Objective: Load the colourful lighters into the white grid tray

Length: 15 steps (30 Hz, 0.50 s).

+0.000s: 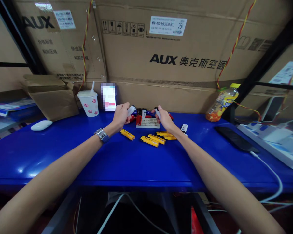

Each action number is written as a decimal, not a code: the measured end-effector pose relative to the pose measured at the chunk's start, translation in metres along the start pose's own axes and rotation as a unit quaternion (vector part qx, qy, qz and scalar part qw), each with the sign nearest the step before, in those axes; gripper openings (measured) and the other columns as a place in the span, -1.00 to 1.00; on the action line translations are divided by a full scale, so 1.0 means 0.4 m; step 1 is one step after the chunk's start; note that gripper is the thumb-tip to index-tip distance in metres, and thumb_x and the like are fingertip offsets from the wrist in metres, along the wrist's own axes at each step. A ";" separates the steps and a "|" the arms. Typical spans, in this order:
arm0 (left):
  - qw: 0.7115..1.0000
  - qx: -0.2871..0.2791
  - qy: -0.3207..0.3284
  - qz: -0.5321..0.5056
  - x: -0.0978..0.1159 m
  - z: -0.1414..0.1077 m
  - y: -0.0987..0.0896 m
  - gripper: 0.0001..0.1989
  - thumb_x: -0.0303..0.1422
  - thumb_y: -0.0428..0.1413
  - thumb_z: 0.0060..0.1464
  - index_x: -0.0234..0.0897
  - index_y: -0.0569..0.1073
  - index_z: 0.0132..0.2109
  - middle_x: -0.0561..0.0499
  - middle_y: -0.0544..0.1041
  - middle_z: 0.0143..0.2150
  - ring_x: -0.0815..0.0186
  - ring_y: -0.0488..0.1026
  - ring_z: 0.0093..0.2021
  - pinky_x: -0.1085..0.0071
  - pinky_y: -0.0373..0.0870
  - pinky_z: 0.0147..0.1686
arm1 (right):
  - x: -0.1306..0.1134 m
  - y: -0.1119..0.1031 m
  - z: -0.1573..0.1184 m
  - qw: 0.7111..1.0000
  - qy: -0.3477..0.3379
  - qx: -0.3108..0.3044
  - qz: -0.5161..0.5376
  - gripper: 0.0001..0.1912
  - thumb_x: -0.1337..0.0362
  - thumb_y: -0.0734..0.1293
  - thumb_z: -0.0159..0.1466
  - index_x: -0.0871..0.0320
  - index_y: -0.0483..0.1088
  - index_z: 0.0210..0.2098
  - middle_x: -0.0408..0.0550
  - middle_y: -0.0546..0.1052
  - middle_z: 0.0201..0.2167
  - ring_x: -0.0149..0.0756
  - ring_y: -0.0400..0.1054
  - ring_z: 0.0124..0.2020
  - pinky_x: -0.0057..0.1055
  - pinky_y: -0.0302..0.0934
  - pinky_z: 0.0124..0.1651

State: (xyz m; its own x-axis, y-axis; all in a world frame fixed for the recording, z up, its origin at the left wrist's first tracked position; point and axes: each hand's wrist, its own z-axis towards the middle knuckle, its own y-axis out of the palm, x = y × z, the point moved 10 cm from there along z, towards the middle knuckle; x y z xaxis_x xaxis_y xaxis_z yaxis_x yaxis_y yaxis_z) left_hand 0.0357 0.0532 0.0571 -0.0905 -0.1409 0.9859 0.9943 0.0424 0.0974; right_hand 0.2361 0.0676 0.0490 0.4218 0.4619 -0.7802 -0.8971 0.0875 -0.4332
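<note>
My left hand [120, 117] pinches a small white plastic piece [131, 111] between thumb and fingers, and my right hand [164, 119] holds a similar white piece [157, 113]. Between them stands a white slotted rack [147, 123] with a red side. Red, black and blue pieces [139, 113] crowd behind it, partly hidden by my hands. Below the rack lie several yellow oblong plastic pieces [156, 138], and a single yellow piece [127, 134] rests nearer my left wrist. A small white-and-black piece [184, 127] lies just beyond my right hand.
The blue table [63, 156] holds a white mouse [41, 125], a paper cup with straw [88, 103], a juice bottle [222, 103] and a black slab [235, 139]. A large AUX cardboard box [161, 48] stands behind, with wires running down it.
</note>
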 end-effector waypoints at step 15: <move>0.996 -0.026 0.034 0.077 0.003 0.003 0.016 -0.68 -0.38 -0.09 0.23 -0.20 0.16 -0.52 0.14 0.19 -0.82 0.48 0.07 -0.81 0.49 -0.06 -0.77 | -0.048 0.054 0.026 0.992 -0.114 -0.003 -0.049 -0.74 0.13 0.23 0.26 0.20 0.41 -0.28 -0.03 0.52 -0.43 -0.26 0.37 -0.38 -0.34 0.20 -0.25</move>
State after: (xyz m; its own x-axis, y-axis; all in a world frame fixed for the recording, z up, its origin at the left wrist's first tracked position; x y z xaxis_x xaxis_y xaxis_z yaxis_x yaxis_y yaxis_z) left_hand 0.0418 0.0545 0.0589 0.0661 -0.2031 0.9769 0.9978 0.0169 -0.0640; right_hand 0.2073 0.0696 0.0592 0.4650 0.6399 -0.6118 -0.8524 0.1369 -0.5046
